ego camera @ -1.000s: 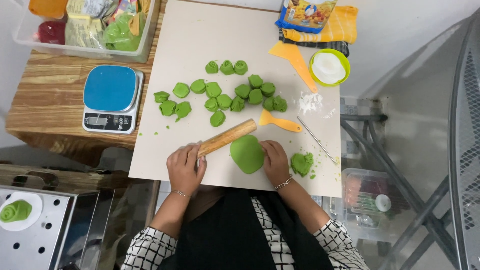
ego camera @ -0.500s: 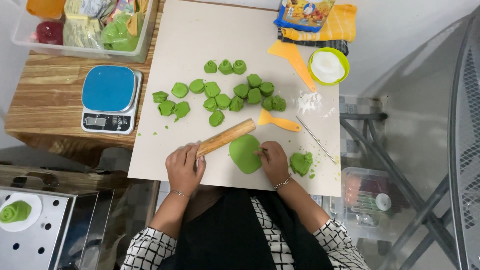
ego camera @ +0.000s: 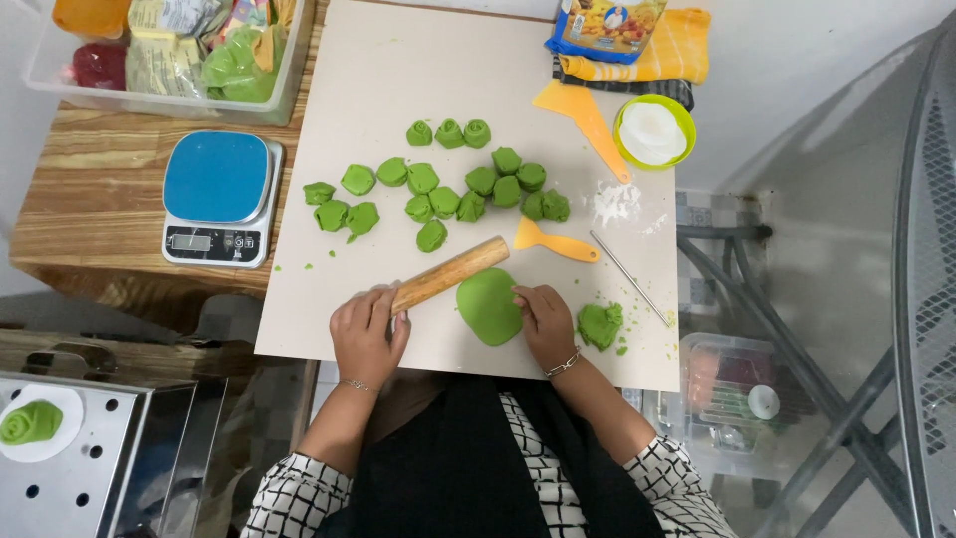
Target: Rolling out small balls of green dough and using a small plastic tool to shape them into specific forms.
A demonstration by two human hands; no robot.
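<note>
The left hand point(ego camera: 366, 334) grips the wooden rolling pin point(ego camera: 450, 274) (angled up-right); the right hand point(ego camera: 544, 321) rests open-fingered on the flattened green dough point(ego camera: 488, 305).

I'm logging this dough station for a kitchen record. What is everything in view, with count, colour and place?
board: one, beige, on the wooden table
flattened dough: one, green, near board edge
dough pieces: about twenty, green, mid-board
dough lump: one, green, right of the flat piece
rolling pin: one, wooden, tilted
scrapers: two, orange, right side of board
skewer: one, thin, metal
bowl: one, green rim, white contents
scale: one, blue top, left of board
bin: one, clear, top left
left hand: grips the pin
right hand: touches the flat dough
</note>
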